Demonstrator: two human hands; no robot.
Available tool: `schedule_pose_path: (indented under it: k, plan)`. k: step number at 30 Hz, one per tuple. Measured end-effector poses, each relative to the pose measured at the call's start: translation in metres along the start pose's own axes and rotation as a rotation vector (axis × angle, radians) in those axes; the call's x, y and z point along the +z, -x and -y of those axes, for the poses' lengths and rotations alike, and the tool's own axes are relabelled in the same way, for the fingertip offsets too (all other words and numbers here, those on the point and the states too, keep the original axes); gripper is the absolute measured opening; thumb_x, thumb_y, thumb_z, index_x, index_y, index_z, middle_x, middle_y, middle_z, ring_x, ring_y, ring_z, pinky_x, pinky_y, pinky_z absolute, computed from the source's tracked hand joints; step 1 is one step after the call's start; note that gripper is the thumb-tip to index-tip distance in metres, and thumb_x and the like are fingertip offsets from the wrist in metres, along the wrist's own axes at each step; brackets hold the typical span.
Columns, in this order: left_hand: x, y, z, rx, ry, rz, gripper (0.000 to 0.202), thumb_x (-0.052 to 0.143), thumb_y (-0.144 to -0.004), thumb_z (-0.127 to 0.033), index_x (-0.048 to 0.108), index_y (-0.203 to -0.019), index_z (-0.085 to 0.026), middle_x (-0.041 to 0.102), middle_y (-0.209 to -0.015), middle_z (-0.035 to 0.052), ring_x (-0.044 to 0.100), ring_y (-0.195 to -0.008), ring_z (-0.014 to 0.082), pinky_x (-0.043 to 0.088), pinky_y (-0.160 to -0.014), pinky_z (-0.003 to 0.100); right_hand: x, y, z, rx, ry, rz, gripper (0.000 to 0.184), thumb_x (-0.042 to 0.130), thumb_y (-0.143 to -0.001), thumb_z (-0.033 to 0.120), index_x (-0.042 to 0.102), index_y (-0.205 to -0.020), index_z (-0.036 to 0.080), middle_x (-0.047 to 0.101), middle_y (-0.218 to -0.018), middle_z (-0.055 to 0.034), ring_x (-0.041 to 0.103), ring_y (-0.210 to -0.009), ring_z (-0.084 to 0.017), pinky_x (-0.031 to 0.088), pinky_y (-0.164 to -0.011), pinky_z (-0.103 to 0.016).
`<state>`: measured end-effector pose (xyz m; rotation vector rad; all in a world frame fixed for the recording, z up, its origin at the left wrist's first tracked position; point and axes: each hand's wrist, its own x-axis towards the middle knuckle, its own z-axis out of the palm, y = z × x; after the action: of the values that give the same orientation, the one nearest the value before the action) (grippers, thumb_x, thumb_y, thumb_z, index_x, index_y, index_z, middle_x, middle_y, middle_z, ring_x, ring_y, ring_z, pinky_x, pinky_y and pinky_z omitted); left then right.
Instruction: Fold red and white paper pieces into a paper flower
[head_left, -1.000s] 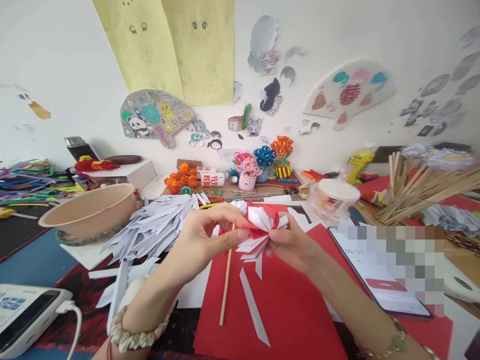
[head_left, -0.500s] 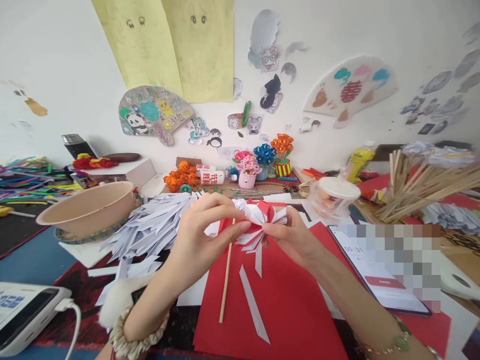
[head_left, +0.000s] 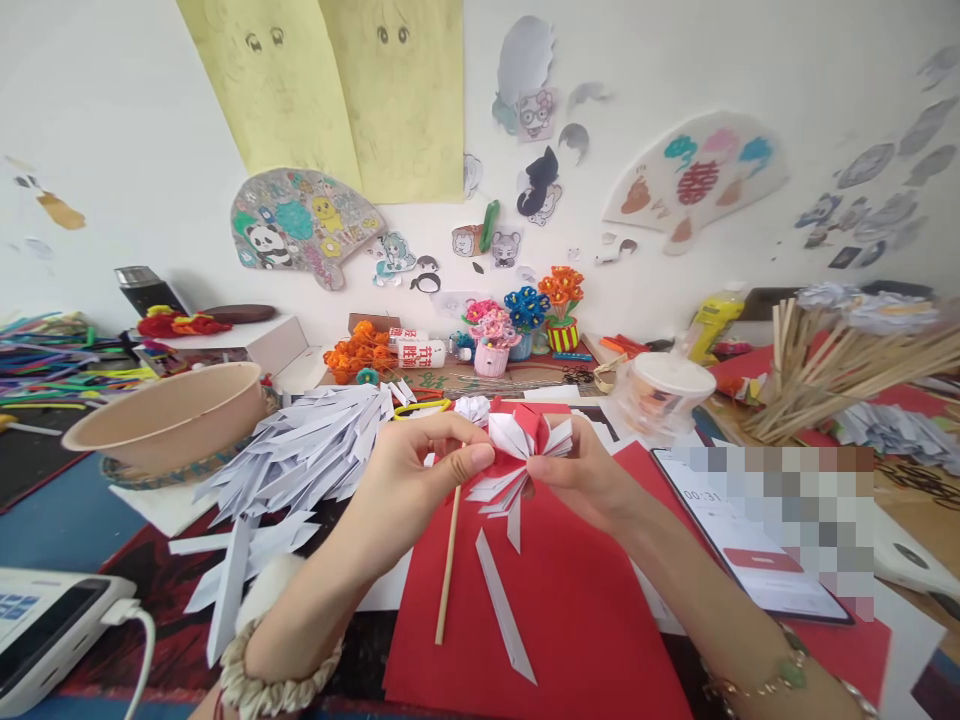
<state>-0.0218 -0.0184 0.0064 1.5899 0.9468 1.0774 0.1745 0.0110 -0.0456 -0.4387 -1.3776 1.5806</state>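
Between my hands is a paper flower [head_left: 517, 436] made of folded white strips with red paper at its centre. My right hand [head_left: 581, 468] is closed around its base, thumb pressed on the folds. My left hand [head_left: 431, 460] pinches at the flower's left edge, thumb and forefinger together on a white fold. Below the left fingers a thin wooden stick [head_left: 448, 570] rests on red paper sheets [head_left: 592, 600]. A loose folded white strip [head_left: 504, 605] lies beside the stick. Left of my hands is a heap of folded white strips [head_left: 307, 450].
A beige bowl [head_left: 169, 410] stands on the left, with a white device [head_left: 52, 640] and cable in front. To the right lie a phone [head_left: 750, 540] and a bundle of wooden sticks [head_left: 847, 370]. Behind are a lidded tub [head_left: 667, 385], yellow scissors [head_left: 421, 407] and potted craft flowers [head_left: 491, 345].
My left hand has shifted slightly and its fingers have drawn in at the flower's edge, uncovering yellow scissors and a white paper piece behind. My right hand keeps its grip.
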Motion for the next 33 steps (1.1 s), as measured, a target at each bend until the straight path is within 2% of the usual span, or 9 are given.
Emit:
schedule_pose_path:
  k: [4,9,14,21,28,33]
  plan:
    - [0.003,0.0,-0.003,-0.108,0.217,0.085,0.031,0.082,-0.074,-0.042,0.07,-0.069,-0.015,0.063,-0.069,0.0003,0.051,-0.067,0.0122,0.038,-0.067,0.025,0.001,0.0,-0.001,0.006,-0.05,0.068,0.023,0.087,-0.072,0.035,0.074,-0.08,0.018,0.066,-0.068,0.0002,0.058,-0.058,-0.011,0.051,-0.055,-0.023]
    - [0.008,0.001,-0.002,-0.184,0.3,0.074,0.034,0.083,-0.073,-0.044,0.067,-0.069,-0.014,0.061,-0.072,-0.0003,0.048,-0.07,0.012,0.037,-0.07,0.024,0.001,0.0,-0.004,0.007,-0.08,0.073,0.024,0.086,-0.074,0.036,0.071,-0.074,0.018,0.06,-0.062,0.0028,0.052,-0.053,-0.008,0.043,-0.049,-0.019]
    - [0.009,0.002,-0.001,-0.154,0.289,0.134,0.045,0.081,-0.072,-0.052,0.057,-0.061,-0.015,0.054,-0.074,0.0003,0.045,-0.075,0.0156,0.036,-0.074,0.028,0.004,0.001,-0.005,0.026,-0.105,0.172,0.023,0.085,-0.074,0.036,0.073,-0.077,0.017,0.059,-0.061,0.0026,0.047,-0.05,-0.008,0.038,-0.047,-0.021]
    - [-0.002,0.001,-0.006,-0.092,0.145,0.082,0.028,0.077,-0.08,-0.042,0.067,-0.073,-0.017,0.06,-0.085,0.0016,0.05,-0.084,0.0179,0.034,-0.078,0.029,0.001,0.001,0.001,-0.074,0.014,0.022,0.023,0.085,-0.075,0.034,0.068,-0.07,0.019,0.056,-0.056,0.0039,0.047,-0.05,-0.01,0.037,-0.051,-0.024]
    - [-0.002,0.001,-0.009,-0.102,0.193,0.112,0.025,0.077,-0.08,-0.038,0.067,-0.071,-0.017,0.061,-0.083,0.0024,0.05,-0.081,0.0175,0.035,-0.077,0.029,0.003,0.001,0.003,-0.053,-0.006,0.058,0.022,0.084,-0.074,0.036,0.071,-0.073,0.019,0.059,-0.059,0.0022,0.049,-0.05,-0.01,0.038,-0.049,-0.024]
    - [0.002,0.002,-0.007,-0.109,0.237,0.145,0.022,0.074,-0.083,-0.036,0.066,-0.074,-0.017,0.059,-0.084,0.0019,0.049,-0.08,0.017,0.036,-0.074,0.028,0.008,0.001,-0.004,-0.034,-0.123,0.101,0.025,0.083,-0.074,0.04,0.068,-0.073,0.02,0.054,-0.058,0.0037,0.044,-0.048,-0.01,0.037,-0.046,-0.023]
